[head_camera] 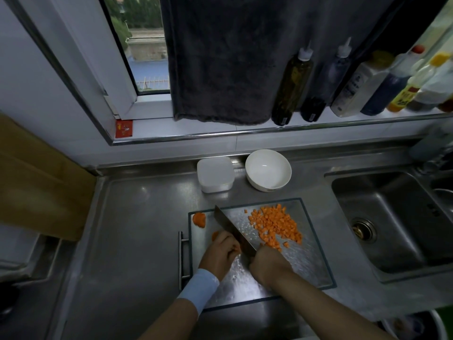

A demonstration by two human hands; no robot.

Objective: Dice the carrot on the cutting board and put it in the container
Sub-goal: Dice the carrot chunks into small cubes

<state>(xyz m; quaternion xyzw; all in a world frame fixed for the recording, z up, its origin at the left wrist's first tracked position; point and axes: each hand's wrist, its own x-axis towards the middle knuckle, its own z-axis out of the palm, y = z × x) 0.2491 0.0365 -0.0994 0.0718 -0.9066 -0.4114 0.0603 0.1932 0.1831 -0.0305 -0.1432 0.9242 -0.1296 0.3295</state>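
A metal cutting board [306,263] lies on the steel counter. A pile of diced carrot [277,225] covers its far right part. A carrot end piece [199,220] rests at the board's far left corner. My left hand [220,253] presses down on a small carrot piece [215,235], mostly hidden under the fingers. My right hand [268,265] grips the handle of a cleaver [232,229], whose blade runs diagonally right beside my left fingers. A white square container [215,174] stands behind the board, beside a white bowl [268,170].
A sink [392,222] sits to the right of the board. Several sauce and oil bottles [291,87] line the window ledge behind. A dark towel [220,57] hangs over the window. A brown board [36,182] leans at the left.
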